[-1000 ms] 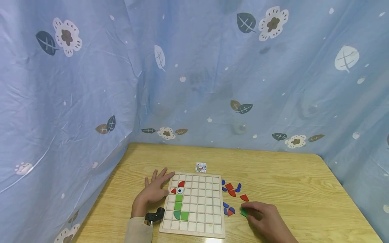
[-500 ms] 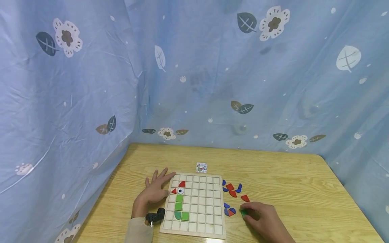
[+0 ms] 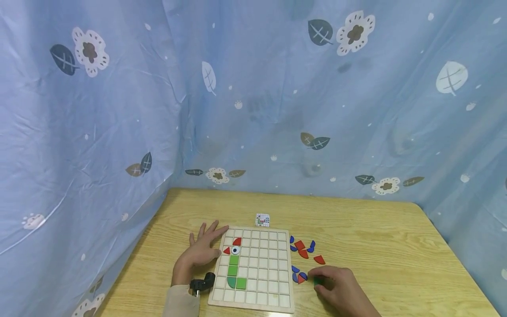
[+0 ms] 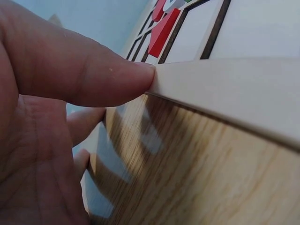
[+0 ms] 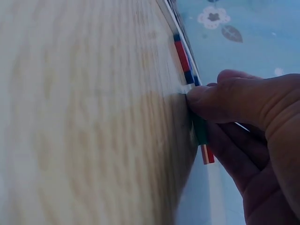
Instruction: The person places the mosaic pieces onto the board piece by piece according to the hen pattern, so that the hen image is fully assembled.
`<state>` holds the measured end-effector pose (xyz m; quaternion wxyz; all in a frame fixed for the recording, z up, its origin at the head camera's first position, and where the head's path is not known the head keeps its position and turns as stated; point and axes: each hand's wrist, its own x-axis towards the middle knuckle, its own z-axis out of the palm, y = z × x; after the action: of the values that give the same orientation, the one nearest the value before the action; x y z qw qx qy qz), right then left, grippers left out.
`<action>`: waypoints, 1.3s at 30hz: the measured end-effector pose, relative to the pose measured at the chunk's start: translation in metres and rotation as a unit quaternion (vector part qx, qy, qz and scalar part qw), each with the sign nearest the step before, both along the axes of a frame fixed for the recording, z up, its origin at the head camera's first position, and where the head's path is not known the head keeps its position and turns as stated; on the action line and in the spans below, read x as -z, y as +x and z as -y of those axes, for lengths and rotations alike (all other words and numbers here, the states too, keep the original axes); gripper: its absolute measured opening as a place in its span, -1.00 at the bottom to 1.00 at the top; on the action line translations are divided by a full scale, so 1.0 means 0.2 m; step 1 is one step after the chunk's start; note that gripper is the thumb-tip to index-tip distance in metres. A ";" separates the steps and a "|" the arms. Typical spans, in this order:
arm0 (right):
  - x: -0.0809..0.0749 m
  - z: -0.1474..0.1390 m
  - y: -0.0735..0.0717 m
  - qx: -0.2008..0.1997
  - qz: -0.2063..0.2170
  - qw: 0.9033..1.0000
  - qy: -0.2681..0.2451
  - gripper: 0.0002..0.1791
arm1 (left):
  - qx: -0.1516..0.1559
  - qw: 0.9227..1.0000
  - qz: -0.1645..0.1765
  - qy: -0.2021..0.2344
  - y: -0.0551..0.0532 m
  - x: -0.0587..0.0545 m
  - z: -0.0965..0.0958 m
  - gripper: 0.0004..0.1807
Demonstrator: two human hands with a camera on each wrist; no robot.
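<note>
On the left edge of a wooden grid board (image 3: 269, 273) lies my left hand (image 3: 200, 252), fingers spread, index finger at the top corner. Its thumb presses the board's side in the left wrist view. Set in the board are a red quarter-circle (image 3: 237, 241), a red triangle (image 3: 226, 250), an eye tile (image 3: 235, 250), green squares (image 3: 233, 270) and a green quarter-circle (image 3: 231, 282). To the right of the board, my right hand (image 3: 338, 286) pinches a green tile (image 5: 198, 127) low over the table; the fingers partly hide its shape.
Loose red and blue pieces lie along the board's right side, among them a red square (image 3: 299, 245), a red quarter-circle (image 3: 319, 259) and a blue half-circle (image 3: 295, 268). A small printed card (image 3: 262, 220) lies behind the board. A blue patterned curtain (image 3: 253, 110) surrounds the table (image 3: 356, 224).
My right hand has shifted slightly left towards the loose pieces, with the green tile now more covered by its fingers. My left hand stays put on the board's edge.
</note>
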<state>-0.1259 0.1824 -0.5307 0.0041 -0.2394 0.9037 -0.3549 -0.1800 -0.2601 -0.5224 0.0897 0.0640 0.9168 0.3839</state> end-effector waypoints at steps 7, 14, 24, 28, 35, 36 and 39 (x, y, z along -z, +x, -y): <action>-0.01 0.06 0.01 -0.022 -0.053 0.997 -0.044 -0.70 | -0.004 1.000 -0.005 0.006 0.01 -0.01 -0.01 -0.09; -0.02 0.26 -0.01 -0.091 -0.082 0.988 -0.095 -0.68 | -0.009 1.000 -0.008 -0.005 0.01 -0.03 -0.01 -0.09; -0.02 0.55 -0.02 -0.139 0.020 0.987 -0.072 -0.73 | -0.005 1.000 -0.005 -0.010 0.00 0.01 -0.01 -0.09; 0.00 0.63 -0.03 -0.156 -0.002 0.985 -0.079 -0.72 | -0.002 1.000 -0.002 -0.005 0.00 -0.01 -0.01 -0.10; 0.00 0.73 -0.04 -0.170 0.018 0.983 -0.072 -0.71 | 0.000 1.000 -0.005 -0.009 0.00 -0.02 -0.01 -0.10; 0.00 0.74 -0.05 -0.170 0.019 0.983 -0.069 -0.70 | 0.001 1.000 -0.006 -0.010 0.00 -0.02 -0.01 -0.10; 0.00 0.75 -0.05 -0.166 0.012 0.984 -0.062 -0.69 | 0.002 1.000 -0.005 -0.013 0.00 -0.01 0.00 -0.10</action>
<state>-0.1353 0.0320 -0.5307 0.0587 -0.3818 0.8276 -0.4072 -0.1804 -0.2597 -0.5199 0.0865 0.0668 0.9220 0.3714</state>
